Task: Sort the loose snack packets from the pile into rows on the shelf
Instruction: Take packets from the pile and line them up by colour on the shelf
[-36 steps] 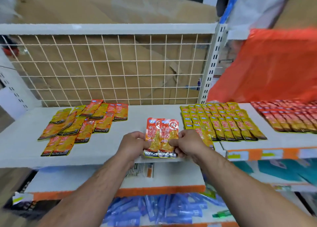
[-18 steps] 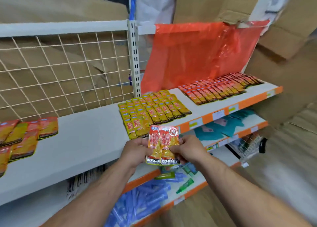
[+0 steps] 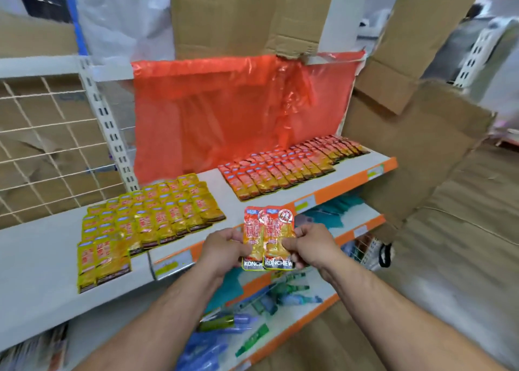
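Both hands, left hand (image 3: 224, 248) and right hand (image 3: 311, 244), grip two overlapping red snack packets (image 3: 268, 237) at 6 o'clock of the shelf (image 3: 36, 261) rows.

Wrinkled orange plastic sheet (image 3: 224, 112) hangs at centre back. Left of it is a slotted white upright (image 3: 104, 118), then a wire mesh panel (image 3: 42, 146) with brown cardboard behind it. Torn cardboard sheets (image 3: 421, 151) lean at right. Teal packets (image 3: 328, 216) lie on the middle shelf (image 3: 365, 226). Blue packets (image 3: 202, 351) and green packets (image 3: 252, 339) lie scattered on the bottom shelf (image 3: 292, 314). Flattened cardboard (image 3: 463, 258) covers the floor at right.
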Available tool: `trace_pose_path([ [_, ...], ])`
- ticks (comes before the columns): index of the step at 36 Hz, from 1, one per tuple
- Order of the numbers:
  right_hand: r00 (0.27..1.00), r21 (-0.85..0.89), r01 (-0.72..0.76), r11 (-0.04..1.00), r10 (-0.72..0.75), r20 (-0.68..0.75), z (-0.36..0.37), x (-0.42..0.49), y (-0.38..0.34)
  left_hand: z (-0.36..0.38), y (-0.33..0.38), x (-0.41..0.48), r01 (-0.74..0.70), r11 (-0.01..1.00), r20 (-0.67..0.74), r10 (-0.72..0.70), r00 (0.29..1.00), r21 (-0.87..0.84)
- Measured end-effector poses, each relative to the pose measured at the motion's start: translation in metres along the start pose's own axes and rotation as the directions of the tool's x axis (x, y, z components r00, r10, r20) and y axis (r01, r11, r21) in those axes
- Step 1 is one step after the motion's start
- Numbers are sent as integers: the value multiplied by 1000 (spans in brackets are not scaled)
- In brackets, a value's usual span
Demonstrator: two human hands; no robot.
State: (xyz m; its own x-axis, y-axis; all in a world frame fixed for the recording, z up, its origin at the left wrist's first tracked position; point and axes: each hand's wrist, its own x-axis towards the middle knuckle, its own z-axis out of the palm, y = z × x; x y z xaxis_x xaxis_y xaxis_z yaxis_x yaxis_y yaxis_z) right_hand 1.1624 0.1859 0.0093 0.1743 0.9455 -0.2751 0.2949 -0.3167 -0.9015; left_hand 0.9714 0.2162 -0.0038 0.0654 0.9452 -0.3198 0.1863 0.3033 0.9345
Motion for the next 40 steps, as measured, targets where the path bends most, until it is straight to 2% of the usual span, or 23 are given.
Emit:
trace_pose_path([
  [11,995,61,-47,997,53,-89,-100,66,13,98,45,64,-10,1000,39,9,999,26],
  [17,990,41,-76,996,81,-113,-142,120,7,140,74,123,-8,1000,100,6,995,19],
  [26,980,30,-72,997,76,-182,-190,213,-12,192,111,223,-43,999,103,43,994,-2],
  [40,992,30,-67,997,70,-104,-243,322,-12,260,130,305,-5,1000,-22,5,1000,3],
])
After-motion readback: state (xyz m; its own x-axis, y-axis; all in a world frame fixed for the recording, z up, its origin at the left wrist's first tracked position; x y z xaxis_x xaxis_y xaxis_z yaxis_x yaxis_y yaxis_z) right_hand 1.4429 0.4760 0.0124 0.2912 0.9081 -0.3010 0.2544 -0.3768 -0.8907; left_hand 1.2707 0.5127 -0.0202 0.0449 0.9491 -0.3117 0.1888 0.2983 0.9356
